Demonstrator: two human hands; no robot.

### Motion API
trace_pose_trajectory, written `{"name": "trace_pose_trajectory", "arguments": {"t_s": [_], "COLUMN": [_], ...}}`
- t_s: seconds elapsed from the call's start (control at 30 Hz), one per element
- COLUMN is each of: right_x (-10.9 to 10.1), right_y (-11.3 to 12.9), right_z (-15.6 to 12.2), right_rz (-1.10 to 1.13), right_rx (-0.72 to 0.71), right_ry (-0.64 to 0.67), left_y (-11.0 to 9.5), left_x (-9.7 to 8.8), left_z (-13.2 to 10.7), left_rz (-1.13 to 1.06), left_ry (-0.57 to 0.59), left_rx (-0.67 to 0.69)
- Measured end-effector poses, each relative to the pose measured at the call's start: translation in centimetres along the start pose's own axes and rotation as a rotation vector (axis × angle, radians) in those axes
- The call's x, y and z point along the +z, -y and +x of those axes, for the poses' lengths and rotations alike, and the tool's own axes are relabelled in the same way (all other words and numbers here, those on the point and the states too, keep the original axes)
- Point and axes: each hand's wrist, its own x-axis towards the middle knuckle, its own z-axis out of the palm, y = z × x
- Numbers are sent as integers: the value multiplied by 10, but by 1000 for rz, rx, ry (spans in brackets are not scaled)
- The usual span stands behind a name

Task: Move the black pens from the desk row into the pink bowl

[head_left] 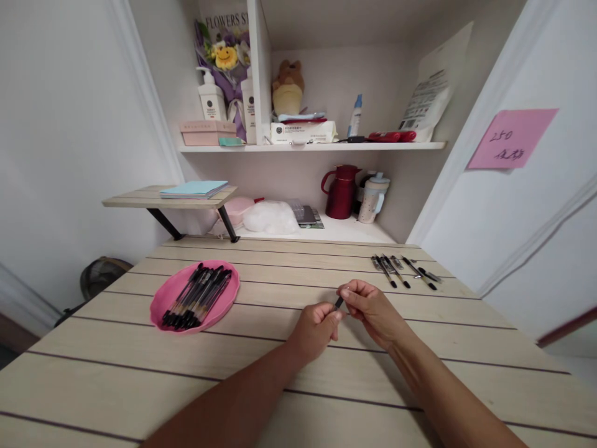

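The table [261, 367] was pale matt wood-grain laminate with dark grooves. At ten o'clock a smooth pink plastic plate [164, 300] carried glossy black plastic pens [198, 295]. At one o'clock lay pen parts [405, 270], black plastic with metallic glints.

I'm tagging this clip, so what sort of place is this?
Probably a home desk nook: a wooden table under shelves holding a plush toy, lotion bottle and red jug.

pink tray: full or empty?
Partly full. The pink tray holds a bunch of black pens lying together across its middle; bare rim shows around them.
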Motion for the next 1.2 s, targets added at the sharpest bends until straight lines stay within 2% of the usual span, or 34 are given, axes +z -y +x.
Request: {"name": "trace_pose_trajectory", "arguments": {"t_s": [0.17, 0.33, 0.5, 0.67, 0.83, 0.97, 1.1, 1.2], "right_x": [0, -1, -3, -4, -6, -5, -5, -19], "right_y": [0, -2, -3, -6, -3, -5, -7, -4], "right_z": [0, 2, 2, 3, 4, 4, 5, 22], "right_rz": [31, 13, 21, -24, 26, -17, -72, -225], "right_rx": [6, -4, 25, -26, 7, -1, 2, -55], "right_ry": [78, -36, 82, 3, 92, -23, 10, -67], "left_y": [0, -1, -2, 1, 2, 2, 0, -4], "left_x": [0, -1, -2, -2, -3, -3, -2, -1], "left_z": [1, 0, 1, 2, 3, 3, 2, 2], "left_rz": [-3, 8, 18, 48, 46, 70, 65, 38], "left_ry": [-3, -2, 3, 9, 6, -3, -16, -26], "left_rx": [-6, -14, 2, 6, -8, -3, -17, -55]}}
